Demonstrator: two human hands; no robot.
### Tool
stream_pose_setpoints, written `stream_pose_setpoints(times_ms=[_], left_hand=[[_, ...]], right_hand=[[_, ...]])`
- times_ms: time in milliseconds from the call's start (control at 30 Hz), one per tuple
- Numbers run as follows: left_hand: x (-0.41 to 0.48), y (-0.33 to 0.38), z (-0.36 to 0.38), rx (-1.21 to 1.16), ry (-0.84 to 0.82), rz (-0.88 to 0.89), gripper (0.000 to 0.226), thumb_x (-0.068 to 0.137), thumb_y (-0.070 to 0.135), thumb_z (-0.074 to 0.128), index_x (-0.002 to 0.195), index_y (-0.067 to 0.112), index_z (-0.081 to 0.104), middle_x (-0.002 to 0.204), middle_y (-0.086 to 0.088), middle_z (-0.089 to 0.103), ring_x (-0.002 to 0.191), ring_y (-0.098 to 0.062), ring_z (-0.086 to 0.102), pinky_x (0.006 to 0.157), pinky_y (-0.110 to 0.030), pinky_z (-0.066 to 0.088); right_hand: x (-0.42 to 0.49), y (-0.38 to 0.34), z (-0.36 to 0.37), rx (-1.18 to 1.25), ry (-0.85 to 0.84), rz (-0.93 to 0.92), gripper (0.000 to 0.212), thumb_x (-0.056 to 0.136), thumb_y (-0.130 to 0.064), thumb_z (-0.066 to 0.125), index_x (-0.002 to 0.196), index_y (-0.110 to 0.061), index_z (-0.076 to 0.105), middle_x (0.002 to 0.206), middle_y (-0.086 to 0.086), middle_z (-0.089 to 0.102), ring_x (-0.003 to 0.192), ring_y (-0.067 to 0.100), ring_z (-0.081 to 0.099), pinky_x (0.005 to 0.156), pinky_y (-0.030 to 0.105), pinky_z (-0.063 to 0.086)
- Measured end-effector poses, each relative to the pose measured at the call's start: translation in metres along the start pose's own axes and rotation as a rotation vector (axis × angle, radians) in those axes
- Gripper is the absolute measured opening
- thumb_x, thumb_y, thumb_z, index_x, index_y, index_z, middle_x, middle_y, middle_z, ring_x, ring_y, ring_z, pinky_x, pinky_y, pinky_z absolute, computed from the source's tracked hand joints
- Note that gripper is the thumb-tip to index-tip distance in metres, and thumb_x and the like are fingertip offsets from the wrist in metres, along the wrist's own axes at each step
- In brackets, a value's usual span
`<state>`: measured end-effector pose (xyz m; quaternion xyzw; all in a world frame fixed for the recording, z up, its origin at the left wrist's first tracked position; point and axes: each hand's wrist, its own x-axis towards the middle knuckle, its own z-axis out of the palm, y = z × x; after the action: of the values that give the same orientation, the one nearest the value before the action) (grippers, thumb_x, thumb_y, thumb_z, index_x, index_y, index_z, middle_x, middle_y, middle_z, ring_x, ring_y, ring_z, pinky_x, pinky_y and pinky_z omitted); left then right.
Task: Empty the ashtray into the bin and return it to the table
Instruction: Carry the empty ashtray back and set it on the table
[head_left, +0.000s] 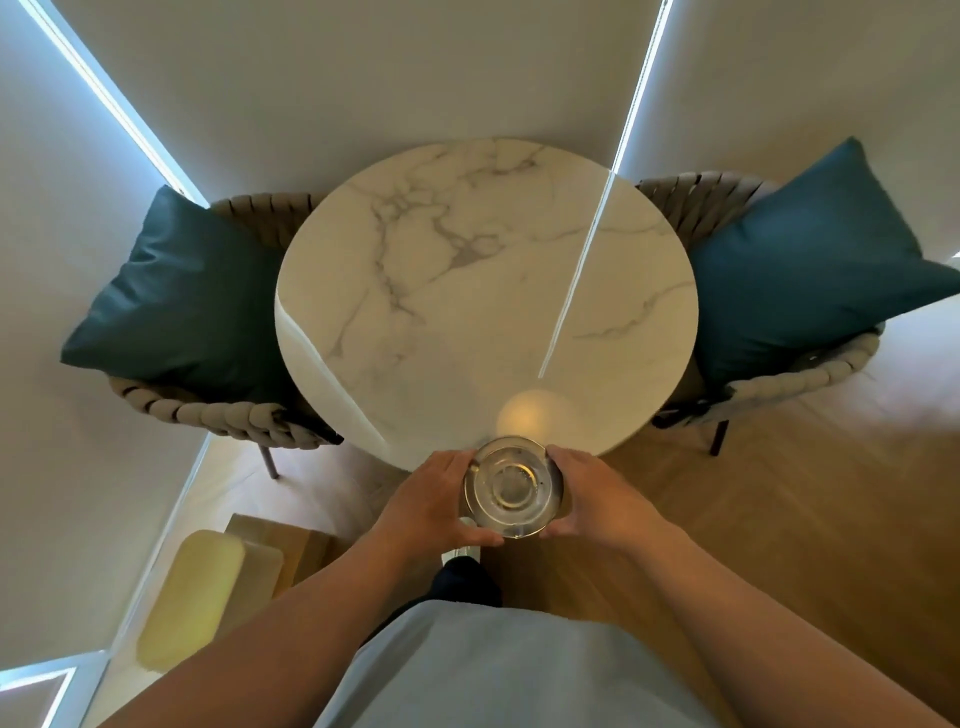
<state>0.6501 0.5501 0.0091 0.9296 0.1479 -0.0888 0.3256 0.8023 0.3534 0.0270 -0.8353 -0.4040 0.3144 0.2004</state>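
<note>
A round clear glass ashtray (513, 487) is held level at the near edge of the round white marble table (467, 291), partly over the tabletop rim. My left hand (435, 506) grips its left side and my right hand (592, 501) grips its right side. The inside of the ashtray looks almost bare, with only a few dark specks. No bin is clearly in view.
Two woven chairs with teal cushions (182, 296) (810, 270) flank the table left and right. A yellowish padded object on a wooden box (197, 592) sits on the floor at lower left. Wooden floor (779, 499) lies to the right. Blinds hang behind.
</note>
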Motion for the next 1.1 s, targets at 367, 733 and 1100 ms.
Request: stream_pose_setpoints(times_ms=[367, 733, 1100], left_hand=[[0.089, -0.058, -0.077, 0.003, -0.031, 0.05, 0.109, 0.05, 0.075, 0.078, 0.141, 0.034, 0.034, 0.14, 0.008, 0.05, 0.125, -0.007, 0.044, 0.098, -0.022, 0.034], [0.174, -0.07, -0.109, -0.001, -0.05, 0.021, 0.108, 0.049, 0.066, 0.085, 0.14, 0.031, 0.038, 0.14, 0.008, 0.051, 0.129, -0.012, 0.044, 0.103, -0.034, 0.044], [0.283, -0.098, -0.125, 0.032, 0.004, -0.049, 0.112, 0.051, 0.066, 0.085, 0.144, 0.026, 0.038, 0.14, 0.003, 0.052, 0.13, -0.017, 0.046, 0.106, -0.032, 0.04]], right_hand=[[0.108, -0.033, -0.026, -0.005, 0.054, 0.1, 0.095, 0.056, -0.051, 0.087, 0.135, -0.022, 0.042, 0.131, -0.001, 0.055, 0.119, 0.019, 0.051, 0.094, 0.037, 0.048], [0.181, -0.024, -0.072, -0.026, 0.082, 0.134, 0.083, 0.053, -0.044, 0.089, 0.122, -0.02, 0.049, 0.117, 0.0, 0.06, 0.107, 0.021, 0.055, 0.087, 0.04, 0.049], [0.298, 0.018, -0.104, 0.012, 0.105, 0.084, 0.088, 0.05, -0.046, 0.089, 0.125, -0.024, 0.05, 0.127, -0.008, 0.052, 0.116, 0.012, 0.052, 0.091, 0.036, 0.049]])
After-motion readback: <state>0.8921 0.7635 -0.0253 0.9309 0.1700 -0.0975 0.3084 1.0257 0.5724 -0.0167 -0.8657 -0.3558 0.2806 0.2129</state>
